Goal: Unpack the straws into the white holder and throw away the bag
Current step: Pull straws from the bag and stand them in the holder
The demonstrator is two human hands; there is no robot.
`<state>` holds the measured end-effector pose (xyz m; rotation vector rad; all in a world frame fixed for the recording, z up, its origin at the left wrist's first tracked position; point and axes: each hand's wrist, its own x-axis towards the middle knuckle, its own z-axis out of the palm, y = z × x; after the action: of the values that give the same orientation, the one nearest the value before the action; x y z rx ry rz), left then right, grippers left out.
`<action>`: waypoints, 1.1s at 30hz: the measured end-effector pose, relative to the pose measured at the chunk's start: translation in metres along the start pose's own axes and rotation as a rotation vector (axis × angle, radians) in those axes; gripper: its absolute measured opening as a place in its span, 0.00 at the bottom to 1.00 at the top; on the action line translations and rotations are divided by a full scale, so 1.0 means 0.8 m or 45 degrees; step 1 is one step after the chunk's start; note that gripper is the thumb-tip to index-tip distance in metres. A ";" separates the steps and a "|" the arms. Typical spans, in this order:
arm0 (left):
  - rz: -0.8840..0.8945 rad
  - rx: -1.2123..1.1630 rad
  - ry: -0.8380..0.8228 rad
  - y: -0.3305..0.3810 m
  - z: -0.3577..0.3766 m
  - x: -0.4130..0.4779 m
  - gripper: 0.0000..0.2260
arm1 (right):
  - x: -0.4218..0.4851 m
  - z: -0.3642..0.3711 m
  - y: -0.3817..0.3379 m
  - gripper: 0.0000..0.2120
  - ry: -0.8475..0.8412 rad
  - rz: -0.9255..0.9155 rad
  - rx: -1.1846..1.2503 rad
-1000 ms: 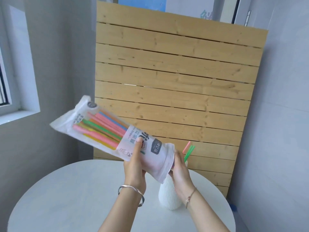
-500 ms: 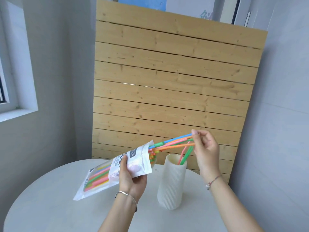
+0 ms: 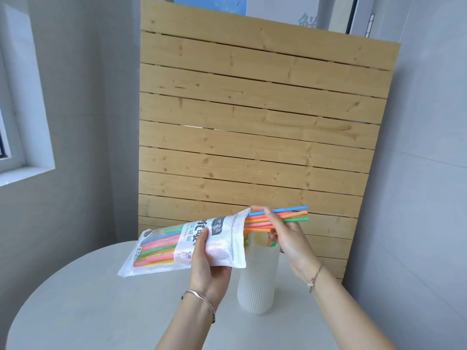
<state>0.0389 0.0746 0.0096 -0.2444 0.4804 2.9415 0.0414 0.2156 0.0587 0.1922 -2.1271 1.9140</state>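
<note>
My left hand [image 3: 209, 263] grips the white plastic straw bag [image 3: 187, 245], held roughly level above the table with its open mouth pointing right. Coloured straws still fill its clear left part. My right hand [image 3: 285, 233] pinches a bundle of blue, orange, pink and green straws [image 3: 290, 215] that stick out of the bag's mouth, right above the white ribbed holder [image 3: 257, 281]. The holder stands upright on the table, and a few straw ends show inside its rim behind my right hand.
A round white table [image 3: 101, 299] carries the holder. Behind it leans a tall wooden slatted panel [image 3: 252, 122]. Grey walls close in on both sides, with a window sill [image 3: 25, 173] at the left.
The bag has risen and levelled out from its downward tilt. My right hand has shifted left toward the bag's mouth, still holding the straw bundle over the holder.
</note>
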 end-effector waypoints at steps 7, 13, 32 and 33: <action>0.082 -0.009 0.041 0.015 -0.008 0.006 0.21 | 0.012 -0.043 -0.009 0.19 0.503 -0.214 0.327; 0.046 0.070 0.014 -0.008 -0.005 0.006 0.19 | 0.006 -0.026 -0.003 0.11 0.124 -0.045 0.073; 0.182 0.107 0.178 0.020 -0.029 0.015 0.11 | 0.045 -0.095 -0.044 0.26 0.650 -0.610 -0.030; 0.186 0.101 0.179 0.020 -0.029 0.015 0.11 | 0.047 -0.093 -0.043 0.25 0.641 -0.645 -0.088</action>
<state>0.0273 0.0536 -0.0096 -0.4257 0.6592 3.0511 0.0238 0.2882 0.1086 0.1877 -1.6144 1.4104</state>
